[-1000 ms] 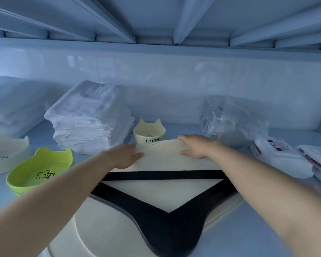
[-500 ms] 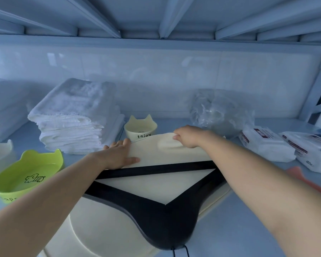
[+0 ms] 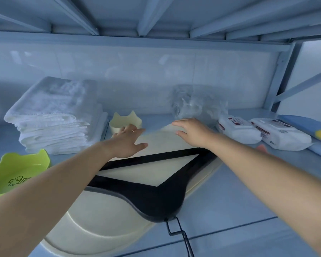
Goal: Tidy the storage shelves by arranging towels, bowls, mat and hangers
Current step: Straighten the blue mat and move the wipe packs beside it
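1. My left hand (image 3: 127, 143) lies open, fingers spread, its palm over the left far corner of the cream mat (image 3: 161, 143); my fingertips reach to the base of the small cream bowl (image 3: 125, 122) with cat-ear points on its rim, though I cannot tell whether they touch it.
2. My right hand (image 3: 192, 132) is open too, fingers loosely extended and lying on the far right edge of the mat. It grips nothing.
3. The mat lies flat on the blue shelf (image 3: 239, 201), running from near my body up to the bowl, its rounded near end at the bottom left of the view.
4. A black hanger (image 3: 156, 197) lies across the middle of the mat, its straight bar toward my hands and its wire hook (image 3: 180, 236) pointing back toward me over the shelf edge.
5. A stack of folded white towels (image 3: 54, 119) sits to the left of the cream bowl, just beside it.
6. A green bowl (image 3: 17, 175), also with ear points and a small drawing inside, sits at the near left, in front of the towels.
7. Behind my right hand is a crumpled clear plastic bag (image 3: 196, 101); to its right lie two white wipe packs (image 3: 263, 132) side by side.
8. A blue item (image 3: 308, 125) with a yellow patch rests at the far right edge.
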`<state>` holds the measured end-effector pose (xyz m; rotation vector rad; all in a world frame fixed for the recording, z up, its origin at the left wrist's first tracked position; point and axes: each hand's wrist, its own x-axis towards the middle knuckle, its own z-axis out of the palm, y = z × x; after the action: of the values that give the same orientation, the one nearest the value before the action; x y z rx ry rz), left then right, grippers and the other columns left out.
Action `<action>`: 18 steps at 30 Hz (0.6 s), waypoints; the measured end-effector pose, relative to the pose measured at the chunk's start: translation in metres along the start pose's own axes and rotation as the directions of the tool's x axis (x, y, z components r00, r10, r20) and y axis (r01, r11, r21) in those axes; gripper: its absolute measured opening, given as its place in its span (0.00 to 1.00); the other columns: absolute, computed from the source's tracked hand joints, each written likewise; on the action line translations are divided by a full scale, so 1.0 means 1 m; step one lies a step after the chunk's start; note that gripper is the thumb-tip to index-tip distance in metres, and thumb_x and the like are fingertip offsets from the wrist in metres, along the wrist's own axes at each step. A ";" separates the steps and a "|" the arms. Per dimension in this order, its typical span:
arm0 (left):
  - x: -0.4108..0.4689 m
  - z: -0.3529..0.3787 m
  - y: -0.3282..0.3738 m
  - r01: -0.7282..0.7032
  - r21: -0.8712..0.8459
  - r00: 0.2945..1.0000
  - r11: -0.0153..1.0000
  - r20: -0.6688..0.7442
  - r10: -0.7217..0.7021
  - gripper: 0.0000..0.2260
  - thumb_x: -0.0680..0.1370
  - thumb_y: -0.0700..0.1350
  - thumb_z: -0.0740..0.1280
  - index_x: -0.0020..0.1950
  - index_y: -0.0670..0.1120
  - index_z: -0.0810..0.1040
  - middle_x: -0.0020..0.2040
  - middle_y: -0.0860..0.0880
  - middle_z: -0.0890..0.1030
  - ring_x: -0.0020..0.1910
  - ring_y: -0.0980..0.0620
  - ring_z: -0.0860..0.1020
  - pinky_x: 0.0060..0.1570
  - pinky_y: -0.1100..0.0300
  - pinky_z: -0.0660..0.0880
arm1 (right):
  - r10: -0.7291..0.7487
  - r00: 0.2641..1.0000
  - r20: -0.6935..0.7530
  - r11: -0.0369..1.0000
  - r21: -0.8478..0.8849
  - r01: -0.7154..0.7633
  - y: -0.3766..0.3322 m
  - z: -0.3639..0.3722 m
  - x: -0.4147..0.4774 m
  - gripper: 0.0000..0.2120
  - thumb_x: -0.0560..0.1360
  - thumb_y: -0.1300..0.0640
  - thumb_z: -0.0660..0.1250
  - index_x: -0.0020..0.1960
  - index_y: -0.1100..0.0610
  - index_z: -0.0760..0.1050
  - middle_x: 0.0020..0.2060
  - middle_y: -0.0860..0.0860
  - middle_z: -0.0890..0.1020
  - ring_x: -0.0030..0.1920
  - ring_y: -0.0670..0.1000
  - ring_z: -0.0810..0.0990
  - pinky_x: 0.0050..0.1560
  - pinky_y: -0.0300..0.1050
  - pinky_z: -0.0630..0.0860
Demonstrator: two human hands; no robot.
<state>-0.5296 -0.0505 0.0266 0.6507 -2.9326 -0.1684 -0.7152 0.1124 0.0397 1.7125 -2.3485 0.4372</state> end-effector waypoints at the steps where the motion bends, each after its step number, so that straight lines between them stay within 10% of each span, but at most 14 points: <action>1: -0.001 -0.002 0.012 -0.024 -0.028 1.000 0.999 -0.002 0.024 0.25 0.78 0.60 0.56 0.74 0.55 0.57 0.73 0.49 0.58 0.73 0.46 0.54 0.70 0.47 0.55 | -0.005 1.000 -0.002 1.000 0.006 0.005 -0.001 -0.006 -0.009 0.19 0.79 0.55 0.60 0.70 0.56 0.67 0.69 0.52 0.70 0.70 0.52 0.66 0.69 0.43 0.59; 13: -0.043 0.012 0.138 -0.009 -0.035 1.000 0.999 -0.013 0.008 0.23 0.74 0.64 0.61 0.66 0.57 0.68 0.66 0.51 0.67 0.67 0.49 0.64 0.64 0.48 0.63 | -0.265 0.963 0.049 0.957 0.134 0.256 0.013 -0.039 -0.119 0.05 0.72 0.57 0.69 0.48 0.55 0.80 0.45 0.48 0.81 0.44 0.46 0.75 0.48 0.41 0.72; 18: -0.061 0.026 0.170 0.036 0.067 0.999 0.997 -0.007 -0.035 0.30 0.71 0.58 0.66 0.71 0.57 0.62 0.64 0.50 0.67 0.64 0.47 0.67 0.60 0.47 0.68 | -0.299 0.924 0.238 0.910 -0.220 0.351 0.012 -0.035 -0.136 0.08 0.74 0.63 0.61 0.47 0.57 0.79 0.44 0.53 0.81 0.46 0.56 0.78 0.28 0.48 0.65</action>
<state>-0.5491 0.1304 0.0180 0.7119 -2.9331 -0.0714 -0.6854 0.2498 0.0259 2.0413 -2.0621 -0.1008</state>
